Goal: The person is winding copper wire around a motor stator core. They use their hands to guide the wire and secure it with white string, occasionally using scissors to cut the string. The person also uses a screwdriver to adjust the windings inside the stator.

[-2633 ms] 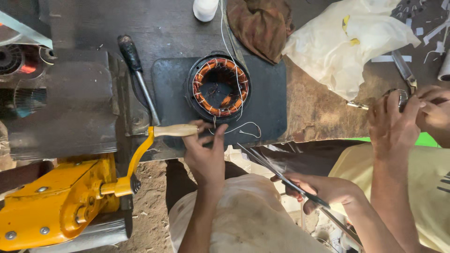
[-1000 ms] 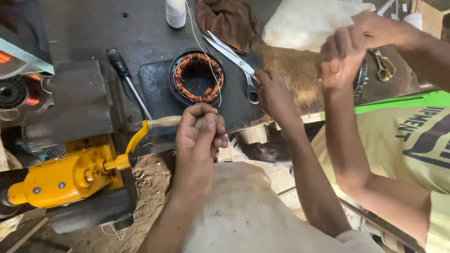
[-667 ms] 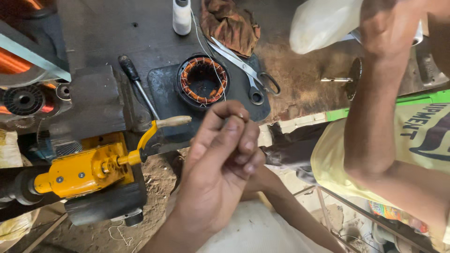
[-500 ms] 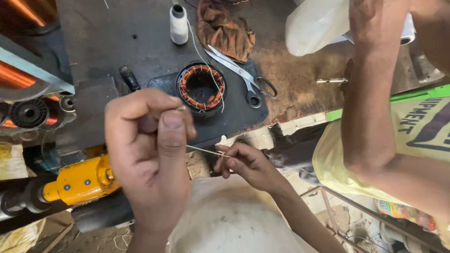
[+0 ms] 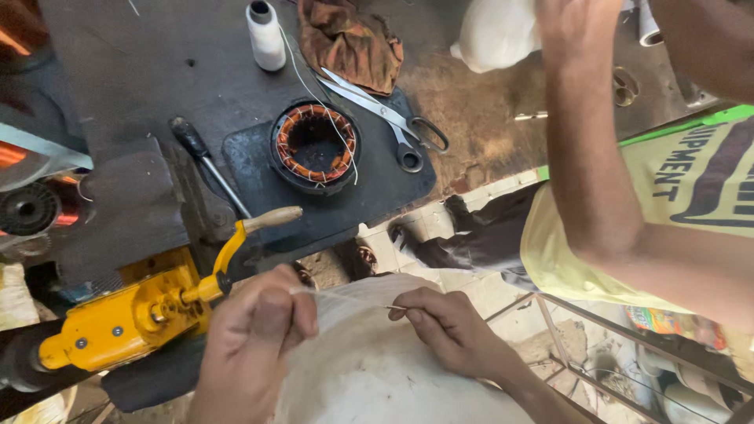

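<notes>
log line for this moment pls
left hand: pinches thread | right hand: pinches other end | thread: taut between hands | stator: on bench, untouched

head cam | looks steeply down | close over workbench [image 5: 157, 86]

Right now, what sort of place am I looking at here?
Most likely a small motor-rewinding or electrical repair workshop. A stator with copper windings sits on the dark workbench, a yellow hand-cranked winding machine is fixed at its edge, and scissors and a spool of white thread lie nearby.
</notes>
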